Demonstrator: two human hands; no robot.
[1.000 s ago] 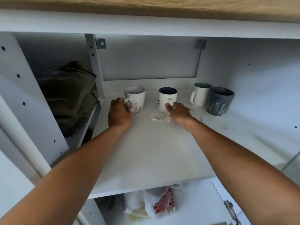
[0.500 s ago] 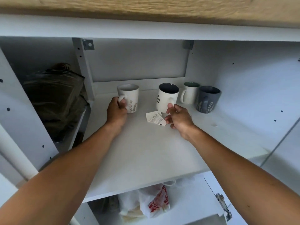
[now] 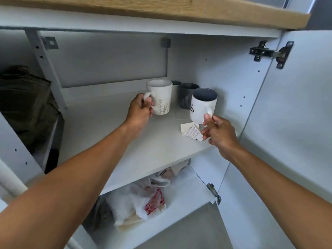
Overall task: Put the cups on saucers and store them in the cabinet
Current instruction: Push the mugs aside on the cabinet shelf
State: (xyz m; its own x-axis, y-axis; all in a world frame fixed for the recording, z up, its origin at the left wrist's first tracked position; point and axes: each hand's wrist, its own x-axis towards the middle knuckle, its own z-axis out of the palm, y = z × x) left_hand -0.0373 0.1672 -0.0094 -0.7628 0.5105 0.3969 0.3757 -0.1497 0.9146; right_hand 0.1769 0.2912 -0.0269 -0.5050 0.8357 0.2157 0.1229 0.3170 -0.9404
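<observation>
My left hand (image 3: pixel 139 110) grips the handle of a white mug with a flower print (image 3: pixel 160 98), lifted off the white cabinet shelf (image 3: pixel 143 146). My right hand (image 3: pixel 218 132) holds by its handle a white mug with a dark inside and black lettering (image 3: pixel 202 105), raised and tilted above the shelf. A paper tag (image 3: pixel 191 131) hangs under that mug by my right fingers. Behind them stand a grey mug (image 3: pixel 186 95) and a white mug (image 3: pixel 175 90), mostly hidden. No saucers are in view.
The cabinet door (image 3: pixel 287 132) stands open on the right with metal hinges (image 3: pixel 269 52). A dark folded bag (image 3: pixel 25 105) fills the left compartment. A white plastic bag with red print (image 3: pixel 142 202) lies on the lower shelf. A wooden countertop (image 3: pixel 161 9) runs above.
Both mugs have come up off the shelf and toward me; the right mug moved right and tilted. The view shifted left, showing the open door.
</observation>
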